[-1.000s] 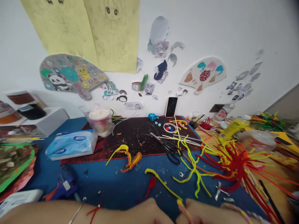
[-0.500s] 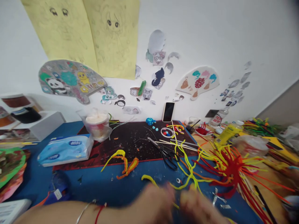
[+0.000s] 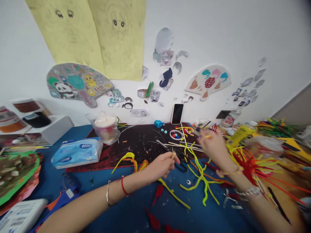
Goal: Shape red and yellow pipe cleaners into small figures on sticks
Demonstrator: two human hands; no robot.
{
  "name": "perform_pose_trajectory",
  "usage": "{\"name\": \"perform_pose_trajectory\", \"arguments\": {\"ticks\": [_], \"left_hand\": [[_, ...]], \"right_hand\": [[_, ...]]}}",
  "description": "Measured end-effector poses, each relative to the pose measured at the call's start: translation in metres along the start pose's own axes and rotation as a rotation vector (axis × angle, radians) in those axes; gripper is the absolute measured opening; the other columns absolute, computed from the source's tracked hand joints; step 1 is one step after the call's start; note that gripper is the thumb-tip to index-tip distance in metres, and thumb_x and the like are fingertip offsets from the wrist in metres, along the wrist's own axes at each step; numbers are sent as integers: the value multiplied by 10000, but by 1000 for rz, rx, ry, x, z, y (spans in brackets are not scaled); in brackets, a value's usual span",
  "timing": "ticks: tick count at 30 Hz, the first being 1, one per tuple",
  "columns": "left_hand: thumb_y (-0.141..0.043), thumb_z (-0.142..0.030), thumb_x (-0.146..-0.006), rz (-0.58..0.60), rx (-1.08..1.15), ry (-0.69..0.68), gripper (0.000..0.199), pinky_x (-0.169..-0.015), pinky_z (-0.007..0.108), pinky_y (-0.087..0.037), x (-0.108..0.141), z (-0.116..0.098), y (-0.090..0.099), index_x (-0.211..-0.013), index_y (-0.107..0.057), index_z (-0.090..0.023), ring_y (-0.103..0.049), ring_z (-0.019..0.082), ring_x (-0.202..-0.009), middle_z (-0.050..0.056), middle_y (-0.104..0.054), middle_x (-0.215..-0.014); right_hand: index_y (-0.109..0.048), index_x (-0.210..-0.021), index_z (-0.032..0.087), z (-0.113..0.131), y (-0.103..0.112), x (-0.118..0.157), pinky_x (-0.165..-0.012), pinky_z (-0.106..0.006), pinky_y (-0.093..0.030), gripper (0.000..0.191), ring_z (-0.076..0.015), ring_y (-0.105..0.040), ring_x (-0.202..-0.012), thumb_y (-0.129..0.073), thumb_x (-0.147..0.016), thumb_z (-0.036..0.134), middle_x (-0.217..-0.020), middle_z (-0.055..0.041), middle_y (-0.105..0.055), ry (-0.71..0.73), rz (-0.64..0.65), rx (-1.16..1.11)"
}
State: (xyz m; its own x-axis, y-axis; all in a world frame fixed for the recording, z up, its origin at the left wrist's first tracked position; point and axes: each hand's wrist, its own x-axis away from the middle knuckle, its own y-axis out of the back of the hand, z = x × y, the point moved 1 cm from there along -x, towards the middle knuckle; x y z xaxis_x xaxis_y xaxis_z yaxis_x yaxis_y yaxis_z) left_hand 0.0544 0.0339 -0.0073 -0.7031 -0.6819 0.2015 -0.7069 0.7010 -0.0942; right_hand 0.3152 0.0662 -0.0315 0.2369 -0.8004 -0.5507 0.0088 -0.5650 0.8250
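A small tan piece (image 3: 173,154) juts from the left hand (image 3: 162,165).

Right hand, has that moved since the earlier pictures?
Yes, the right hand has gone up and slightly right, from below the black scissors in the view to the right of them.

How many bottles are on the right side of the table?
2: a clear bottle near the wall, and a yellow bottle in front, to its right. The right hand may hide others.

Prob. a home/studio craft desk, w/ pipe cleaners (image 3: 201,174), scissors (image 3: 181,163), drawings (image 3: 121,42) on wall (image 3: 209,29).
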Motion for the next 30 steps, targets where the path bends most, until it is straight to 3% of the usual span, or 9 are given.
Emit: {"name": "perform_pose_trajectory", "arguments": {"ticks": [2,5,8,12,16,19,22,26,30], "left_hand": [[-372,-120,-675,-4,-16,58,231,-393,172,-163,1,7,3,-863,-491,-181,-169,53,-422,-79,-241,-550],[-378,-135,-671,-30,-109,29,309,-412,169,-207,6,12,12,-936,-534,-159,-247,56,-455,-60,-328,-582],[-371,-177,-726,-15,-227,-12,330,-439,169,-247,9,15,18,-1004,-546,-149,-323,65,-493,-42,-414,-615],[-352,-198,-766,81,-376,-19,283,-462,183,-275,10,23,20,-938,-570,-140,-353,74,-500,-40,-438,-605],[-365,-232,-784,14,-455,-74,212,-486,201,-265,7,30,23,-747,-550,-136,-334,85,-535,-43,-389,-594],[-340,-289,-819,-143,-437,-127,275,-515,205,-270,4,28,28,-753,-566,-145,-348,92,-564,-38,-397,-612],[-355,-310,-816,-287,-370,-167,291,-529,199,-284,3,21,36,-742,-583,-144,-367,91,-570,-35,-395,-602],[-348,-374,-819,-253,-245,-35,332,-437,188,-225,2,17,45,-891,-583,-151,-267,75,-466,-57,-314,-568],[-353,-245,-784,-252,-242,-12,305,-436,173,-235,-1,21,50,-947,-584,-130,-284,76,-486,-49,-332,-576]], "right_hand": [[-632,-971,117,16,-17,2,-979,-582,-240,277,-334,-408,-1182,-439,-875,291,-1205,-157,-552,39,75,-4],[-595,-1075,132,45,-25,13,-1041,-539,-164,323,-266,-448,-1171,-353,-903,260,-1169,-111,-594,82,148,-151],[-610,-1019,182,72,-14,19,-1038,-485,-215,325,-218,-542,-1047,-315,-920,274,-1145,-79,-612,102,191,-418],[-531,-1124,185,102,11,15,-890,-367,-384,311,-197,-521,-1016,-326,-915,290,-1064,-84,-620,108,240,-685],[-556,-678,174,122,16,2,-754,-312,-393,362,-161,-531,-723,-322,-915,316,-706,-40,-597,160,351,-737],[-505,-617,164,121,-1,-8,-648,-245,-404,450,-114,-505,-590,-232,-935,330,-590,0,-544,35,515,-903],[-521,-637,162,108,-22,-11,-614,-230,-404,442,-114,-508,-549,-227,-924,326,-509,17,-502,-46,585,-878],[-559,-718,170,84,-33,-2,-583,-255,-379,313,-147,-518,-582,-369,-861,373,-587,-9,-536,-134,532,-694],[-565,-879,171,70,-29,10,-647,-287,-389,225,-217,-581,-745,-541,-755,357,-791,-75,-607,-69,505,-279]]}}
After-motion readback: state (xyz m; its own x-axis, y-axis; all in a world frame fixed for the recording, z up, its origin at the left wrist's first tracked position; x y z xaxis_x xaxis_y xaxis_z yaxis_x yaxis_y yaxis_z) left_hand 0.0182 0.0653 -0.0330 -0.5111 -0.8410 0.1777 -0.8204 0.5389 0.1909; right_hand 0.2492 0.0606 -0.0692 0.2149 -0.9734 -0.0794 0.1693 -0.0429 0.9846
